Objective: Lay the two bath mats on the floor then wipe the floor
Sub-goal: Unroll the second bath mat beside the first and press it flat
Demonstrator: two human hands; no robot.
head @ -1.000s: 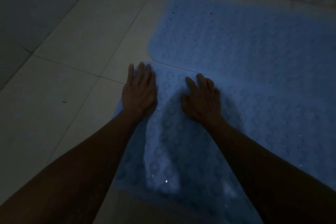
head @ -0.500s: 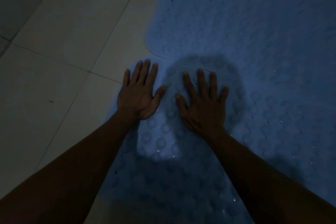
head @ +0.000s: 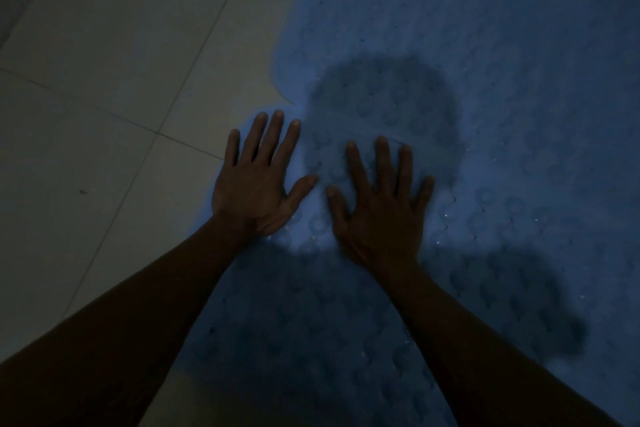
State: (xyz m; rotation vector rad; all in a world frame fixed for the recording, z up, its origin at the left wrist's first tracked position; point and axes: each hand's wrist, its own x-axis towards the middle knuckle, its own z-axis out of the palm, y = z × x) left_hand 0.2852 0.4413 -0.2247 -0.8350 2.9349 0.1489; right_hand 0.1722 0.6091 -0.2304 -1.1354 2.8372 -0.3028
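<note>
Two blue bath mats, the near mat (head: 311, 322) and far mat (head: 485, 28); two hands, left hand (head: 256, 184) and right hand (head: 377, 215).

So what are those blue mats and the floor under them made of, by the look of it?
The near blue mat, under both flat hands, and the far blue mat look like soft rubber or vinyl, matte: rows of round suction-cup bumps and small drain holes show. The light is too dim to be sure. The floor looks like pale glazed ceramic tile: large smooth squares with thin grout lines.
</note>
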